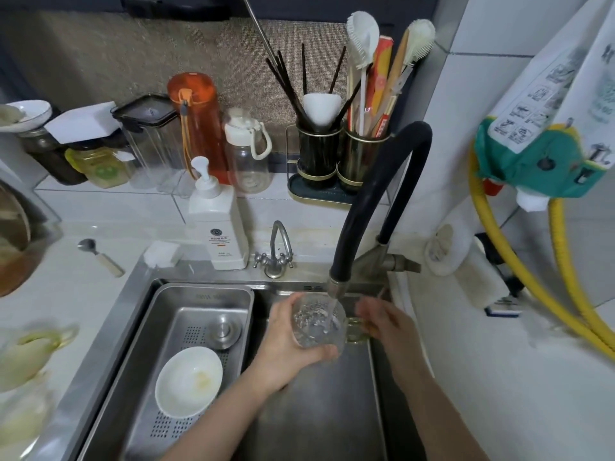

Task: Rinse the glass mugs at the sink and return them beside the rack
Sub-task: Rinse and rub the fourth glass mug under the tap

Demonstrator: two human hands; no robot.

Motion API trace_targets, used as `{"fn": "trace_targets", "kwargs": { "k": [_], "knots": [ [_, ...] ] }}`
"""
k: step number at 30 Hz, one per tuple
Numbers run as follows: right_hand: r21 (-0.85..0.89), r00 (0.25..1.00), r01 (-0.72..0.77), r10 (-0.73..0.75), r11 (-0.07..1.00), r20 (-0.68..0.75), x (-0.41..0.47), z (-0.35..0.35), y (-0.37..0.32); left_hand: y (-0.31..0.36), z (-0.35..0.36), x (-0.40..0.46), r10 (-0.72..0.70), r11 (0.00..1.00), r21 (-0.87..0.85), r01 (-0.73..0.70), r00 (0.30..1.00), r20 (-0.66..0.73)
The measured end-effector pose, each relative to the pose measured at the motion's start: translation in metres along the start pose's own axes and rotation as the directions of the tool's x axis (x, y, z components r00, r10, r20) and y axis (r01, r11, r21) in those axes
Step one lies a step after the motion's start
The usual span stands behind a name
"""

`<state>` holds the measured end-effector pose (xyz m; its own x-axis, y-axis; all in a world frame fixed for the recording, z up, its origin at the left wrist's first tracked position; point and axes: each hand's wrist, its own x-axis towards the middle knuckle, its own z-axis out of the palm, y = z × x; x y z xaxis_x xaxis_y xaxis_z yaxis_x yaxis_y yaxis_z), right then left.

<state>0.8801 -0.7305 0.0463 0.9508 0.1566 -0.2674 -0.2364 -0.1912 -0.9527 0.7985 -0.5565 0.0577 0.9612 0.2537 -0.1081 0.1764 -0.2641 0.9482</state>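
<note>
Over the steel sink (376,394) I hold a clear textured glass mug (316,324) under the black faucet (336,287). Water runs from the spout into the mug. My left hand (286,344) grips the mug's body from the left and below. My right hand (387,324) is at the mug's greenish handle (357,337) on the right. Its fingers are blurred, so its hold cannot be made out. At the far left, blurred yellow-green glass mugs (30,354) stand on the counter.
A steel drain tray (199,294) fills the sink's left half and holds a white bowl (188,380). Behind the sink are a soap dispenser (216,224), a small tap (278,251), a sponge (163,254) and a spoon (100,257). A yellow hose (499,261) runs down the right wall.
</note>
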Motion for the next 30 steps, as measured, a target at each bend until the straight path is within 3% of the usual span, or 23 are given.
{"fn": "trace_targets", "kwargs": {
  "k": [3, 8, 11, 14, 17, 21, 25, 30],
  "knots": [
    [-0.075, 0.991, 0.048, -0.038, 0.996, 0.131, -0.028, 0.011, -0.004, -0.001, -0.007, 0.001, -0.01, 1.0, 0.004, 0.01, 1.0, 0.015],
    [-0.025, 0.999, -0.001, 0.002, 1.0, 0.041, -0.068, 0.005, 0.004, -0.001, -0.002, -0.007, 0.069, 0.988, 0.122, -0.089, 0.984, 0.161],
    [-0.093, 0.999, 0.012, -0.008, 0.996, 0.041, -0.077, 0.021, 0.002, -0.002, -0.023, -0.01, 0.046, 0.999, -0.014, -0.045, 0.979, 0.2],
    [-0.16, 0.999, 0.044, -0.047, 0.986, -0.015, -0.069, 0.03, -0.012, 0.007, -0.032, -0.004, 0.075, 0.993, -0.101, -0.06, 0.984, 0.159],
    [-0.149, 0.991, 0.071, -0.087, 0.986, -0.105, -0.072, 0.019, -0.014, 0.016, -0.02, -0.004, 0.144, 0.988, -0.067, -0.136, 0.981, 0.13],
    [-0.15, 0.992, 0.043, -0.061, 0.988, -0.112, -0.089, 0.026, -0.004, 0.004, -0.023, -0.015, 0.11, 0.989, -0.115, -0.089, 0.975, 0.192],
    [-0.157, 0.988, 0.069, -0.09, 0.985, -0.129, -0.083, 0.04, -0.017, 0.0, -0.033, -0.012, 0.031, 0.987, -0.163, -0.014, 0.994, 0.104],
    [-0.046, 0.983, 0.04, -0.048, 0.998, -0.176, -0.093, 0.039, -0.01, 0.003, -0.024, -0.018, 0.06, 0.986, -0.162, -0.036, 0.988, 0.145]
  ]
}}
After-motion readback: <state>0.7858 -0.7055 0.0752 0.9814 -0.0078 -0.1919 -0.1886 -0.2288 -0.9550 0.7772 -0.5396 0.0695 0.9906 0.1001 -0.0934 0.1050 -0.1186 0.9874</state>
